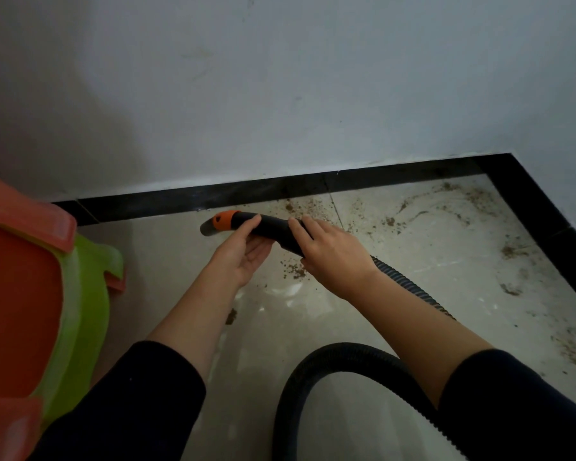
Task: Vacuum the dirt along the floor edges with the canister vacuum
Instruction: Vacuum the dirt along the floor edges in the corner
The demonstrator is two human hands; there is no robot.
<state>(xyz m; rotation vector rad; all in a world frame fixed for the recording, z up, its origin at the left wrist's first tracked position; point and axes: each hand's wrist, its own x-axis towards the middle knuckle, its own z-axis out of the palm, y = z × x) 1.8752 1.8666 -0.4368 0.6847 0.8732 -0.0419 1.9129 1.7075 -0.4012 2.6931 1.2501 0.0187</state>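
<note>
Just above the middle of the frame, the vacuum's hose handle (273,229) hangs over the pale floor tiles (180,261). It is a curved black tube with an orange collar (225,220) and a slanted grey mouth pointing left, near the black skirting (246,191). The left hand (243,251), palm up, cups it with the thumb across the top; the right hand (333,252) curls over its rear. The ribbed black hose (409,287) trails lower right. Brown dirt (313,206) litters the right-hand corner.
</note>
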